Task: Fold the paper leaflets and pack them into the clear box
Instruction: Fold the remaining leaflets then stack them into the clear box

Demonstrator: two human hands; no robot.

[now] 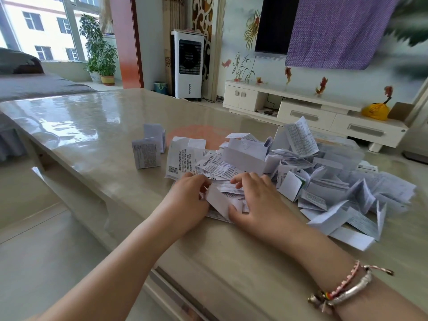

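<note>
A home living room: wall-mounted television (pixel 275 24) above a white media cabinet (pixel 312 112), potted plants (pixel 99 52) by the window.

White air cooler (pixel 188 63), potted plants (pixel 102 52), television (pixel 275 24), purple cloth (pixel 335 31).

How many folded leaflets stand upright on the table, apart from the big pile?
2: nearer folded leaflet left of the pile; farther folded leaflet just behind it. Others may hide inside the pile.
</note>
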